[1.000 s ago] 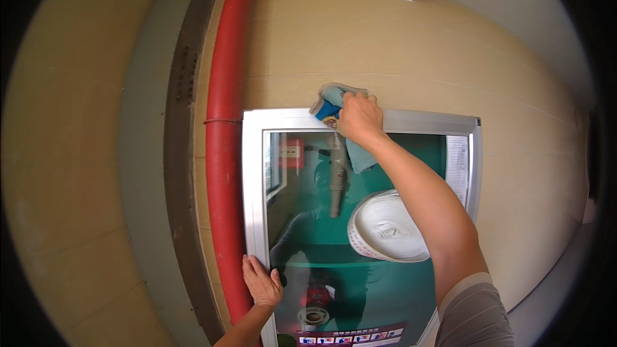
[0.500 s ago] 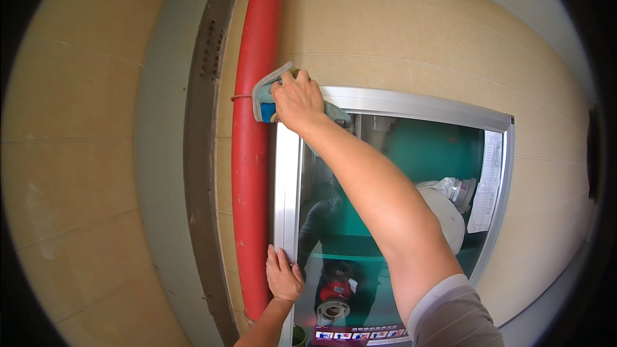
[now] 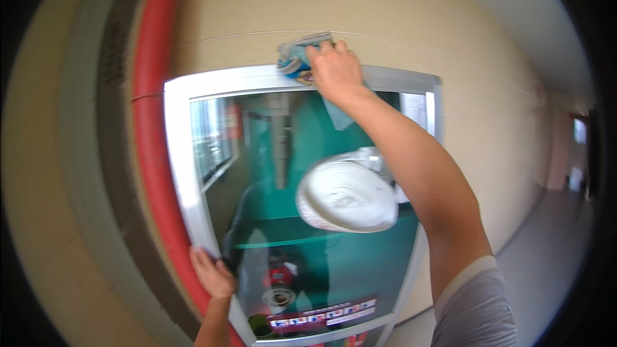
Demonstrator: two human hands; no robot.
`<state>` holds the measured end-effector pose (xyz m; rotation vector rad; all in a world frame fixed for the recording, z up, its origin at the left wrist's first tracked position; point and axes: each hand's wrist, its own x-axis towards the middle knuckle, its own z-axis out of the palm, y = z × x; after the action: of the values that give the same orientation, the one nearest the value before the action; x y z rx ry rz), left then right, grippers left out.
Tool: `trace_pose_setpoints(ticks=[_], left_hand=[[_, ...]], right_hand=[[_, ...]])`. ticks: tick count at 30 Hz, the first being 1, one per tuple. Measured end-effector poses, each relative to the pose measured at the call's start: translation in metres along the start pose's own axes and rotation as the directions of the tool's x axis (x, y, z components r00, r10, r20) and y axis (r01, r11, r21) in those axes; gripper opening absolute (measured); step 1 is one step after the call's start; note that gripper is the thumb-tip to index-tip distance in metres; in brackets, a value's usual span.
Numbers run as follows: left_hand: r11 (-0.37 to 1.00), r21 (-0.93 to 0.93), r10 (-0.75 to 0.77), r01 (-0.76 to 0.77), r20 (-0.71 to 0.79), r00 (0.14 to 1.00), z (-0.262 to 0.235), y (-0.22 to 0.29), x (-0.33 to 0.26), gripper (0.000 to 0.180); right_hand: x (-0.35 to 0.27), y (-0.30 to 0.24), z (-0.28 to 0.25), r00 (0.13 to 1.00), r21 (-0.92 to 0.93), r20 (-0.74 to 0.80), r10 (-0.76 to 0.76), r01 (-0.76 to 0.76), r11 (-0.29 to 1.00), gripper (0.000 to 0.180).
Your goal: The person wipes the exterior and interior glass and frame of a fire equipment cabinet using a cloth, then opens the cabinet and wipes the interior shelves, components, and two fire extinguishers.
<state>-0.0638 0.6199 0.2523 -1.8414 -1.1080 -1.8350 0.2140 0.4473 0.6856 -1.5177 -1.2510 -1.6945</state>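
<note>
My right hand (image 3: 337,71) grips a blue-green patterned cloth (image 3: 295,58) and presses it on the top rail of a silver-framed glass cabinet (image 3: 234,79). Part of the cloth hangs down over the glass below my wrist. My left hand (image 3: 212,274) lies against the lower left side of the frame, beside the red pipe, with its fingers extended. Behind the glass sit a rolled white fire hose (image 3: 347,196) on a green shelf and a red valve (image 3: 279,276) beneath it.
A thick red pipe (image 3: 149,135) runs upright close to the cabinet's left side. Left of it stand a brown post (image 3: 116,90) and a tiled wall. A picture strip (image 3: 321,315) crosses the lower glass. At far right, a corridor floor (image 3: 540,250) stretches away.
My right hand has slid the cloth rightward along the top rail from the left corner. The view has turned right; my left hand stays on the left side of the frame.
</note>
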Motion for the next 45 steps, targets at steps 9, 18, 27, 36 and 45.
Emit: trace_pose_setpoints(ticks=[9, 18, 27, 36, 45], left_hand=[[0.995, 0.098, 0.030, -0.026, -0.043, 0.999, 0.010, -0.004, 0.005, 0.058], [0.994, 0.086, 0.077, -0.070, -0.083, 0.994, 0.016, -0.010, 0.006, 0.060], [0.994, 0.068, 0.089, -0.081, -0.138, 0.986, 0.010, 0.001, 0.010, 0.058], [0.998, -0.044, 0.034, -0.036, -0.046, 0.998, 0.011, 0.013, 0.012, 0.053], [0.995, 0.074, 0.066, -0.068, 0.019, 0.998, 0.004, 0.010, 0.015, 0.060]], right_hand=[[-0.090, 0.215, 0.010, 0.885, -0.336, -0.009, 0.466, -0.441, 0.832, 0.031], [-0.140, 0.250, 0.016, 0.822, -0.023, -0.021, 0.570, -0.570, 0.821, 0.027], [-0.371, 0.196, 0.031, 0.809, 0.157, 0.123, 0.575, -0.588, 0.793, 0.046], [-0.715, 0.084, 0.009, 0.392, 0.149, 0.523, 0.757, -0.916, 0.372, 0.043], [-0.858, 0.010, 0.018, -0.441, -0.263, 0.707, 0.553, -0.890, -0.373, 0.037]])
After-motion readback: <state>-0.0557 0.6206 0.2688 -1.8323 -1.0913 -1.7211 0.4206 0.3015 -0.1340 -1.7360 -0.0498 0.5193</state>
